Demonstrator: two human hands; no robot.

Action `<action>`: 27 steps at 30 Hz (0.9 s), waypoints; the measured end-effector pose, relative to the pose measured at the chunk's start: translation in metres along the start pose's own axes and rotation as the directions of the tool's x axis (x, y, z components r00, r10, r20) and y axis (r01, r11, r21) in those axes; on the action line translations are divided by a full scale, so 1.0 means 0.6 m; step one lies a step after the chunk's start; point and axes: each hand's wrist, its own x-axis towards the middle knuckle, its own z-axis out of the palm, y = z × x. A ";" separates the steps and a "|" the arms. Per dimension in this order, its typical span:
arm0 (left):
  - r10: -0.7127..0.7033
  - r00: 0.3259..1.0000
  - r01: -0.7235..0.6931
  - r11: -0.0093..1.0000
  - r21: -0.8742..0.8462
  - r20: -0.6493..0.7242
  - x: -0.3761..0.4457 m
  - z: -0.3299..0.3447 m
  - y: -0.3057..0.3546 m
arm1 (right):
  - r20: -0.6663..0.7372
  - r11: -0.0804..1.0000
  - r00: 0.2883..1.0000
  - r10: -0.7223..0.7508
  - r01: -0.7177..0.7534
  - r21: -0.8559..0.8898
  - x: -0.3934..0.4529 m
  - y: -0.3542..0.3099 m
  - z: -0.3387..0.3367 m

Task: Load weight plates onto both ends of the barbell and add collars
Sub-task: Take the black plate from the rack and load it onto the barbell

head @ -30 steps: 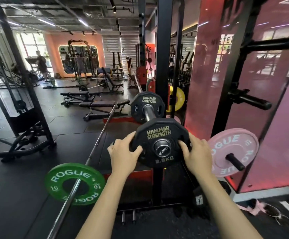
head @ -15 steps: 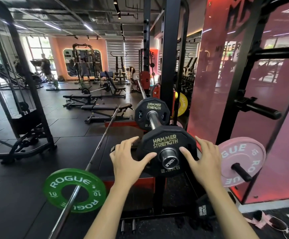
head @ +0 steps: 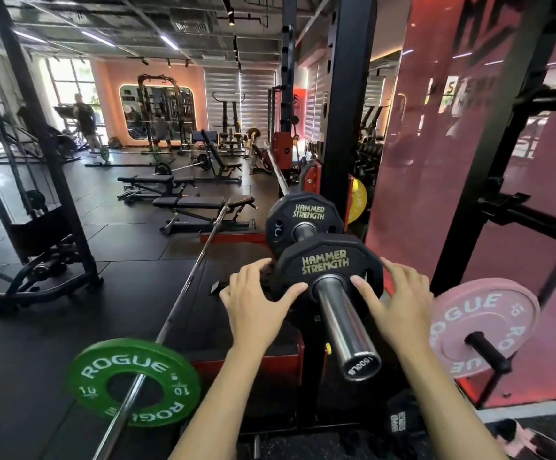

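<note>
I saw the barbell sleeve (head: pixel 343 323) run lengthwise from lower right, its capped end nearest the camera, up and away toward the rack. A black Hammer Strength plate (head: pixel 326 270) sat partway along it, face toward me, with a second black plate (head: pixel 303 215) farther in. My left hand (head: pixel 256 303) and right hand (head: pixel 394 300) lay open, fingers spread flat against the near plate's face on either side of the sleeve, clasping nothing.

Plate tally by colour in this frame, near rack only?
Black: 2, near plate under both hands (left, right), far plate behind it on the sleeve
Green: 1
Pink: 1
Yellow: 1, partly hidden
Total: 5
</note>
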 end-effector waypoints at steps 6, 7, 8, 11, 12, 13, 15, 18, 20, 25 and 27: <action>-0.016 0.997 0.018 1.000 0.019 -0.070 0.082 0.060 -0.025 | 0.001 0.999 0.999 -0.036 0.036 0.037 0.087 0.023 0.094; -0.025 0.997 0.027 0.999 0.026 -0.077 0.092 0.067 -0.029 | 0.000 0.998 0.999 -0.040 0.040 0.039 0.098 0.024 0.107; -0.034 0.996 0.037 0.999 0.036 -0.082 0.105 0.077 -0.034 | 0.004 0.998 0.999 -0.043 0.043 0.036 0.113 0.026 0.122; -0.071 0.991 0.079 0.994 0.070 -0.110 0.164 0.114 -0.047 | 0.021 0.999 0.999 -0.049 0.049 0.020 0.165 0.027 0.171; -0.083 0.989 0.093 0.993 0.077 -0.123 0.182 0.125 -0.049 | 0.035 0.999 0.998 -0.047 0.046 0.027 0.181 0.028 0.186; -0.094 0.986 0.107 0.991 0.082 -0.140 0.197 0.136 -0.052 | 0.051 0.998 0.998 -0.044 0.042 0.039 0.196 0.029 0.199; -0.109 0.980 0.122 0.990 0.070 -0.165 0.220 0.153 -0.058 | 0.088 0.997 0.996 -0.033 0.027 0.077 0.222 0.036 0.220; -0.142 0.973 0.147 0.989 0.012 -0.184 0.230 0.163 -0.071 | 0.130 0.986 0.991 -0.012 -0.010 0.168 0.242 0.049 0.230; -0.164 0.969 0.169 0.986 0.012 -0.187 0.231 0.165 -0.075 | 0.141 0.985 0.990 -0.005 -0.020 0.174 0.249 0.054 0.227; -0.189 0.965 0.204 0.976 0.069 -0.183 0.218 0.158 -0.056 | 0.119 0.996 0.993 -0.015 0.004 0.087 0.239 0.040 0.218; -0.183 0.969 0.200 0.975 0.093 -0.167 0.203 0.150 -0.047 | 0.108 0.998 0.993 -0.042 0.037 0.047 0.219 0.035 0.213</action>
